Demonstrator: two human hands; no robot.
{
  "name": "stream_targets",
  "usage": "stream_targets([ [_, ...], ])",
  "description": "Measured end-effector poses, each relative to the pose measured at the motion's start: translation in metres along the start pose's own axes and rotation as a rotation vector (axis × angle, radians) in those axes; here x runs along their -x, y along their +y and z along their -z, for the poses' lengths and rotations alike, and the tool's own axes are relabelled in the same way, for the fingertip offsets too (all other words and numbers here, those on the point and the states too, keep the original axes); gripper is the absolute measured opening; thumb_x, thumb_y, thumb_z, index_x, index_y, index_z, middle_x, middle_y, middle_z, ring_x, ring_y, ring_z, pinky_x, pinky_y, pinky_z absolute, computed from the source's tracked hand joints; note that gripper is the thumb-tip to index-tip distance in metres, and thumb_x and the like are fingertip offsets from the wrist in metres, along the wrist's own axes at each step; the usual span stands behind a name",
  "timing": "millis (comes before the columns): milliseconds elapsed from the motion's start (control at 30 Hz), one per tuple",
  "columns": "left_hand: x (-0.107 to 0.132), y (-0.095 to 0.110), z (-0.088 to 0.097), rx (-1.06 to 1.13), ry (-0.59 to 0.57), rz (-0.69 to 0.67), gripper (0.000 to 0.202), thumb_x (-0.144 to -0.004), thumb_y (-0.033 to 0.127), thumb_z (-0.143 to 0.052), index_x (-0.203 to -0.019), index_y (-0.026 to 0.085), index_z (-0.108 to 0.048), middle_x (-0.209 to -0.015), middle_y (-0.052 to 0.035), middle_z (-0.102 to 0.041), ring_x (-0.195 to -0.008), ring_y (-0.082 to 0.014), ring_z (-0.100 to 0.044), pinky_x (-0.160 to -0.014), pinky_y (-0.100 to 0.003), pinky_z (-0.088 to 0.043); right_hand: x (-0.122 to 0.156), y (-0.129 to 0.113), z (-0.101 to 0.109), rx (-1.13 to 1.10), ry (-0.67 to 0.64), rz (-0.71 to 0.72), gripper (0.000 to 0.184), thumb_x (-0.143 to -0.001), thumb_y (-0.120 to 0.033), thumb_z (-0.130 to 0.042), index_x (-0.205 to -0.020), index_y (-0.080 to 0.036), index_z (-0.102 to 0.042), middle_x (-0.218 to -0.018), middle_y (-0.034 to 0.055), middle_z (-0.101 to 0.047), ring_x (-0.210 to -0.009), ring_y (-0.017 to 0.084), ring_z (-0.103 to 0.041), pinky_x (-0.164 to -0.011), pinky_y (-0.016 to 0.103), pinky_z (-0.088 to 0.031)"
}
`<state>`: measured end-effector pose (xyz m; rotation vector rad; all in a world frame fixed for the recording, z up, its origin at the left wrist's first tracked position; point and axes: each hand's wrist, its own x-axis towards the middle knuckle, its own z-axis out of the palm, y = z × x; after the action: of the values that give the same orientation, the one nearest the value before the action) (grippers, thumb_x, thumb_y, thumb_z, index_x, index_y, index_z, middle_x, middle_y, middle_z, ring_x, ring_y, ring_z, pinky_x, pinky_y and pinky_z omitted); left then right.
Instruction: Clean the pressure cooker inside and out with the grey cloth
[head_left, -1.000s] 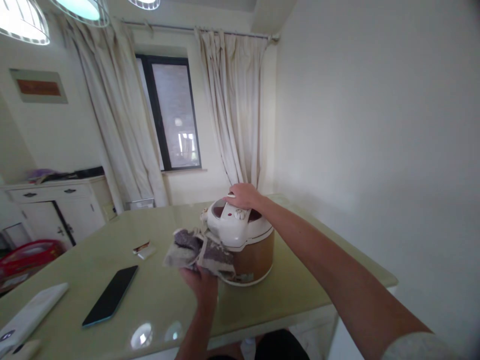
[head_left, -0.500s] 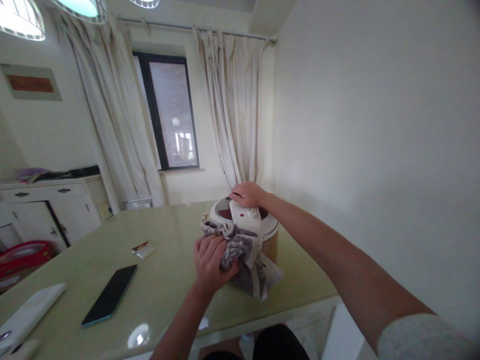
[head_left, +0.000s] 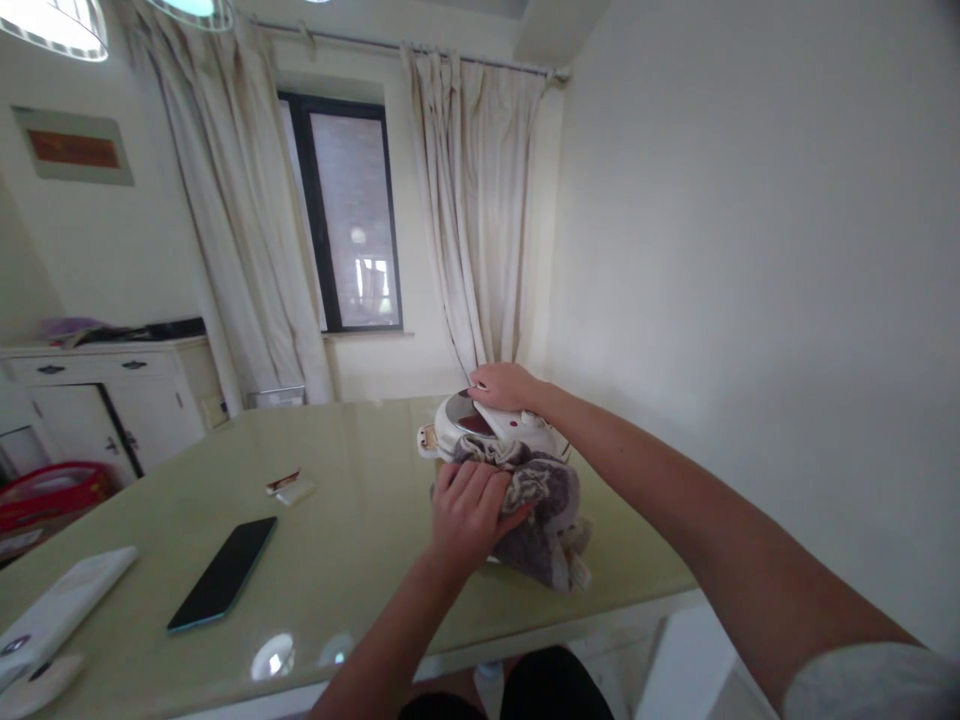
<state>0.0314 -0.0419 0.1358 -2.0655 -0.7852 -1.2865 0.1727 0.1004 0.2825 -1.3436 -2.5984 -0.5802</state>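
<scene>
A white, rounded appliance that looks like a rice cooker stands on the table, with a shiny top panel, a small red light or button and a lug at its left side. My right hand is closed over its upper part, fingers curled at the raised white piece. My left hand grips a grey-and-white patterned cloth and holds it against the appliance's front. Much of the cloth hangs down to the right, hiding the lower body.
On the glossy greenish table lie a dark phone, a white device, a white rounded object and a small clear packet. A wall rises on the right. My legs are below the table's near edge.
My left hand and the cloth have moved right across the appliance's front, uncovering its left lug. My right hand stays on top. The view has shifted slightly.
</scene>
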Motion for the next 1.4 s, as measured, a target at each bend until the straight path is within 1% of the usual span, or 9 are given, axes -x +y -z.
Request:
stream_targets([
  [167, -0.015, -0.054, 0.018, -0.033, 0.062, 0.334, 0.032, -0.102, 0.051, -0.06, -0.102, 0.021, -0.072, -0.098, -0.0094, -0.075, -0.097, -0.0275, -0.068, -0.09, -0.04, -0.048, 0.003, 0.009, -0.005, -0.014, 0.002, 0.05, 0.038, -0.107, -0.045, -0.048, -0.111, -0.02, -0.077, -0.124, 0.0122, -0.077, -0.114, 0.027, -0.071, -0.087, 0.032, -0.049],
  [333, -0.04, -0.117, 0.006, 0.348, -0.242, 0.599, 0.042, -0.098, 0.055, -0.055, -0.114, 0.022, -0.076, -0.12, -0.01, -0.077, -0.115, -0.0293, -0.068, -0.106, -0.043, -0.049, 0.0, 0.01, -0.001, -0.035, -0.027, 0.082, 0.029, -0.1, -0.035, -0.058, -0.116, -0.021, -0.077, -0.127, 0.0139, -0.077, -0.117, 0.03, -0.071, -0.088, 0.034, -0.051],
  [533, -0.039, -0.153, -0.013, 0.749, -0.309, 0.976, 0.037, -0.078, 0.049, -0.062, -0.094, 0.019, -0.075, -0.093, -0.0109, -0.081, -0.094, -0.0314, -0.073, -0.093, -0.047, -0.058, 0.004, 0.006, 0.006, -0.045, -0.078, 0.077, 0.034, -0.104, -0.037, -0.051, -0.124, -0.019, -0.071, -0.135, 0.0156, -0.073, -0.119, 0.03, -0.07, -0.089, 0.036, -0.052],
  [767, -0.02, -0.142, -0.005, 0.717, -0.181, 0.931, 0.033, -0.073, 0.044, -0.063, -0.091, 0.019, -0.074, -0.092, -0.0095, -0.08, -0.099, -0.0311, -0.072, -0.095, -0.047, -0.058, 0.003, 0.007, 0.006, -0.104, -0.09, 0.032, 0.042, -0.107, -0.046, -0.049, -0.126, -0.014, -0.07, -0.133, 0.019, -0.072, -0.118, 0.03, -0.069, -0.09, 0.036, -0.051],
  [933, -0.015, -0.128, 0.015, 0.469, -0.241, 0.832, 0.04, -0.084, 0.05, -0.057, -0.097, 0.017, -0.074, -0.091, -0.0098, -0.078, -0.091, -0.0301, -0.072, -0.087, -0.044, -0.057, 0.005, 0.009, 0.004, -0.101, -0.093, 0.141, 0.04, -0.109, -0.045, -0.049, -0.119, -0.015, -0.074, -0.129, 0.0168, -0.074, -0.116, 0.026, -0.069, -0.094, 0.032, -0.048],
  [1100, -0.032, -0.062, 0.035, 0.012, -0.291, 0.551, 0.042, -0.103, 0.05, -0.045, -0.096, 0.019, -0.071, -0.096, -0.0131, -0.076, -0.097, -0.0314, -0.068, -0.089, -0.044, -0.053, 0.006, 0.012, 0.005, -0.22, -0.098, 0.051, 0.041, -0.108, -0.052, -0.05, -0.114, -0.019, -0.074, -0.126, 0.0124, -0.075, -0.112, 0.026, -0.068, -0.085, 0.029, -0.046],
  [1233, -0.062, -0.009, 0.028, -0.089, -0.334, 0.318, 0.035, -0.104, 0.044, -0.051, -0.122, 0.022, -0.071, -0.126, -0.0126, -0.075, -0.12, -0.0325, -0.065, -0.103, -0.046, -0.047, 0.004, 0.018, 0.004, -0.475, -0.088, -0.012, 0.04, -0.11, -0.048, -0.046, -0.108, -0.017, -0.071, -0.113, 0.0095, -0.076, -0.1, 0.022, -0.067, -0.082, 0.028, -0.044],
  [1300, -0.077, -0.007, 0.021, -0.128, -0.407, 0.331, 0.033, -0.104, 0.044, -0.05, -0.118, 0.023, -0.072, -0.122, -0.0126, -0.076, -0.117, -0.0325, -0.067, -0.1, -0.045, -0.048, 0.003, 0.024, 0.001, -0.611, -0.043, -0.022, 0.034, -0.109, -0.04, -0.047, -0.102, -0.017, -0.071, -0.106, 0.0076, -0.075, -0.097, 0.02, -0.066, -0.084, 0.027, -0.045],
  [1400, -0.096, -0.033, 0.013, -0.095, -0.548, 0.448, 0.037, -0.104, 0.049, -0.046, -0.11, 0.024, -0.074, -0.113, -0.0128, -0.078, -0.105, -0.0315, -0.071, -0.09, -0.041, -0.051, 0.003, 0.034, -0.007, -0.79, 0.008, -0.043, 0.027, -0.103, -0.031, -0.051, -0.092, -0.017, -0.071, -0.1, 0.0063, -0.075, -0.097, 0.019, -0.066, -0.088, 0.027, -0.047],
])
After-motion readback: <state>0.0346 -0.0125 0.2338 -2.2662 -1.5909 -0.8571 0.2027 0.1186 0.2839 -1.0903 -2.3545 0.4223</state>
